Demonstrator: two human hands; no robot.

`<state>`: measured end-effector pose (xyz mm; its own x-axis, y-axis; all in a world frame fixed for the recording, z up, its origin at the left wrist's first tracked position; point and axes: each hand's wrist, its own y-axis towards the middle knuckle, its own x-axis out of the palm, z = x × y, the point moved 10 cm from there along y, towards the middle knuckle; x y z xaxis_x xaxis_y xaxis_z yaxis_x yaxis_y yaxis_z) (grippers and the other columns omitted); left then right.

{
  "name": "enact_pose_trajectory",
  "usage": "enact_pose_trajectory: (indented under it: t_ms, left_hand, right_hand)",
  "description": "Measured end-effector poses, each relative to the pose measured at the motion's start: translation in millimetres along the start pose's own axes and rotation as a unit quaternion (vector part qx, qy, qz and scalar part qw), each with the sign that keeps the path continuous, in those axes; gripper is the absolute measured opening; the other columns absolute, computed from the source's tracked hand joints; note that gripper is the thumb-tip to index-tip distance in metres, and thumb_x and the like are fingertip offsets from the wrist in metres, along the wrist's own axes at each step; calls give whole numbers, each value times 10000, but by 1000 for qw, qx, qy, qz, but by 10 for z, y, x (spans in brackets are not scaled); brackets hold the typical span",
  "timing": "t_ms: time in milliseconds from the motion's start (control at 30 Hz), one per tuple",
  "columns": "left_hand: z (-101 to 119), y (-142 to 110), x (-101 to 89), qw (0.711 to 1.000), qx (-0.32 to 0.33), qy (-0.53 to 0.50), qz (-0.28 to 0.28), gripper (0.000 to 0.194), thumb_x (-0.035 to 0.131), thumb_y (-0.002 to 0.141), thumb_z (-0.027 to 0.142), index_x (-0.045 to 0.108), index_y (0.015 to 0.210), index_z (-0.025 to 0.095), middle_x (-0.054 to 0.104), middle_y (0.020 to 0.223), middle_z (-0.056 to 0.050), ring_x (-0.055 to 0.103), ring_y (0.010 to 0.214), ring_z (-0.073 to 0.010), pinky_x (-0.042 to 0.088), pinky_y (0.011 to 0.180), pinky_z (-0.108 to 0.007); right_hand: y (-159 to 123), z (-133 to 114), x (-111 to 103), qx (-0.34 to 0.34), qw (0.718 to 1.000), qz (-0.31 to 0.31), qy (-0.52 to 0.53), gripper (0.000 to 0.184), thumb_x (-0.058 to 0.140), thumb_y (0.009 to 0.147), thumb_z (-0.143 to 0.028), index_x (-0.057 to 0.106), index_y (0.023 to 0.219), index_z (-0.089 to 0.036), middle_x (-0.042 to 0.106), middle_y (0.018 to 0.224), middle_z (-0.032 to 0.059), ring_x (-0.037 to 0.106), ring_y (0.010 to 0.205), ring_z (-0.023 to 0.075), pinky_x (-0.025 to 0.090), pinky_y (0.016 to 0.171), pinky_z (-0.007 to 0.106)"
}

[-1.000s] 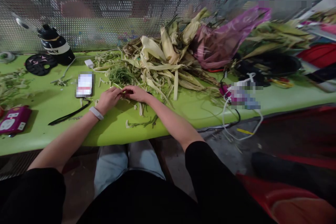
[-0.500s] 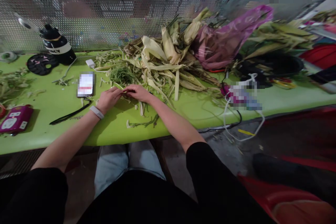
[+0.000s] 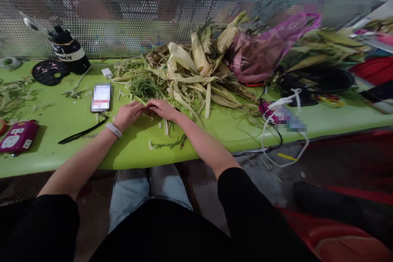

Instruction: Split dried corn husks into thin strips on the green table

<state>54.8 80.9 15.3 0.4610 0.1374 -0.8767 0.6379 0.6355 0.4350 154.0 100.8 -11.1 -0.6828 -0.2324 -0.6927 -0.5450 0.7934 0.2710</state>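
Note:
My left hand (image 3: pixel 127 114), with a pale band at its wrist, and my right hand (image 3: pixel 162 109) meet fingertip to fingertip low over the table. Both are closed in a pinch on a thin green stalk (image 3: pixel 140 100), of which a short pale length shows above the left fingers; the rest is hidden by the fingers. Just behind them is a small heap of thin green stalks (image 3: pixel 144 88). Pale shreds lie under and in front of the right hand, among them a thin sprig (image 3: pixel 168 144) near the table edge.
Behind, a pile of corn husks (image 3: pixel 199 63) leans by a pink plastic bag (image 3: pixel 254 59). A phone (image 3: pixel 101 97), its strap (image 3: pixel 82 134), a black bottle (image 3: pixel 72 55) and a purple power socket (image 3: pixel 19 136) are left. White cables (image 3: pixel 284 102) hang over the green table's (image 3: pixel 233 135) edge.
Both hands stay together in nearly the same place, with only slight finger movement. The whole view has shifted a little.

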Motion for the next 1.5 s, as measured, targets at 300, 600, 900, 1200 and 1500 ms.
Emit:
enact_pose_trajectory:
  t_ms: [300, 600, 900, 1200, 1500]
  left_hand:
    - [-2, 1, -2, 1000, -8, -3, -5, 255, 501, 947, 286, 725, 1018, 190, 709, 956, -88, 656, 748, -182, 487, 681, -283]
    - [0, 8, 15, 1000, -14, -3, -19, 281, 491, 945, 274, 727, 1072, 191, 715, 984, -104, 664, 760, -198, 498, 687, -301]
    - [-6, 2, 32, 1000, -18, -2, -19, 248, 502, 947, 272, 730, 995, 186, 711, 967, -100, 648, 725, -182, 487, 678, -297]
    - [8, 26, -29, 999, 9, -35, -15, 241, 506, 907, 240, 738, 875, 183, 704, 922, -92, 639, 806, -195, 486, 726, -307]
    - [-246, 45, 2, 997, -64, -20, -27, 109, 592, 799, 210, 646, 713, 172, 664, 769, -66, 603, 754, -205, 455, 751, -359]
  right_hand:
    - [-8, 16, 74, 31, 998, -3, -59, 188, 375, 951, -168, 550, 1019, -164, 619, 1046, 108, 553, 911, 196, 436, 839, 328]
    - [-37, -93, 35, 19, 999, -7, -30, 184, 441, 929, -230, 577, 1019, -145, 629, 1027, 112, 550, 910, 201, 437, 836, 339]
    - [-26, -67, 23, 18, 1000, 1, -23, 167, 466, 948, -234, 603, 975, -144, 648, 960, 83, 562, 865, 176, 425, 807, 296]
    - [-13, -10, 15, 6, 986, 57, -155, 170, 417, 988, -209, 580, 986, -162, 599, 1090, 143, 533, 1022, 240, 413, 921, 363]
    - [-95, 74, -115, 45, 967, 51, -247, 179, 430, 957, -109, 606, 939, -137, 592, 1059, 156, 522, 1004, 262, 447, 841, 395]
